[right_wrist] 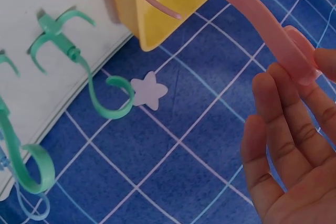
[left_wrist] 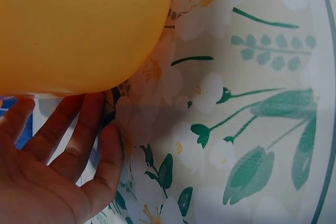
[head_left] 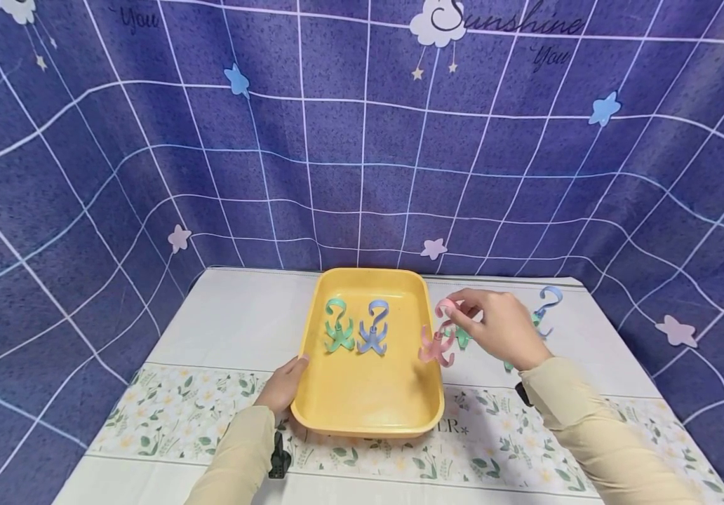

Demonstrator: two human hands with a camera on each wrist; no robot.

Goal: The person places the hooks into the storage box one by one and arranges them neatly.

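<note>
My right hand (head_left: 494, 322) pinches the curled top of a pink four-claw hanging hook (head_left: 436, 347) between thumb and fingers. The hook hangs over the right rim of a yellow tray (head_left: 368, 400). In the right wrist view its pink stem (right_wrist: 265, 22) runs up from the fingertips. At the tray's left side, my left hand (head_left: 283, 386) grips the edge, thumb at the rim; the left wrist view has the other fingers (left_wrist: 79, 145) against the tray's underside. Inside the tray lie a green hook (head_left: 339, 338) and a blue-purple hook (head_left: 372, 341), side by side.
Right of the tray, partly behind my right hand, lie a green hook (head_left: 461, 338), a blue hook (head_left: 550, 300) and more green pieces. A flower-patterned white cloth (head_left: 179, 414) covers the table. A blue gridded curtain (head_left: 362, 140) stands behind and at both sides.
</note>
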